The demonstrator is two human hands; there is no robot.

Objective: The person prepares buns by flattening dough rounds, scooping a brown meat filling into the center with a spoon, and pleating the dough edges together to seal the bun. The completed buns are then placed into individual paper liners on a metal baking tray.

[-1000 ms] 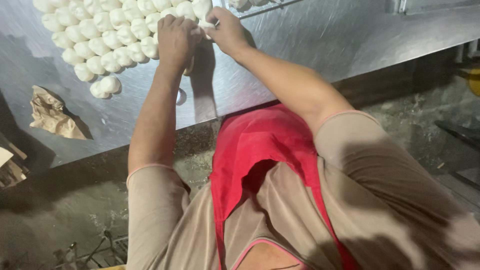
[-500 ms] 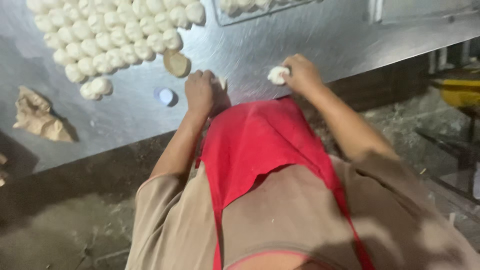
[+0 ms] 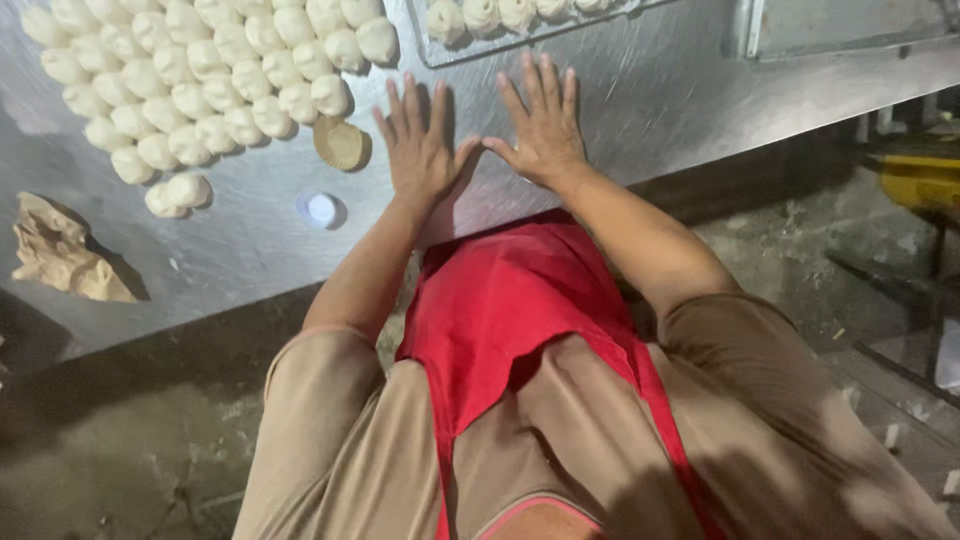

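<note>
My left hand [image 3: 420, 145] and my right hand [image 3: 540, 125] lie flat, side by side, on the steel table [image 3: 690, 90]. Their fingers are spread and the thumbs nearly touch. Whatever is beneath the palms is hidden. Just left of my left hand sits a flattened tan dough disc [image 3: 342, 143]. Beyond the disc, several rows of white dough balls [image 3: 200, 90] fill the far left of the table. A metal tray [image 3: 520, 42] holding more dough balls lies just past my right fingertips.
A small white round cap [image 3: 321, 208] lies near the table's front edge. Two loose dough balls [image 3: 178, 193] and a rough tan dough lump [image 3: 60, 255] sit further left. A yellow object [image 3: 920, 180] stands on the floor at right. I wear a red apron [image 3: 520, 300].
My right hand held a white dough piece half a second ago; now both hands are pressed flat on the table and that piece is out of sight. The camera view has shifted.
</note>
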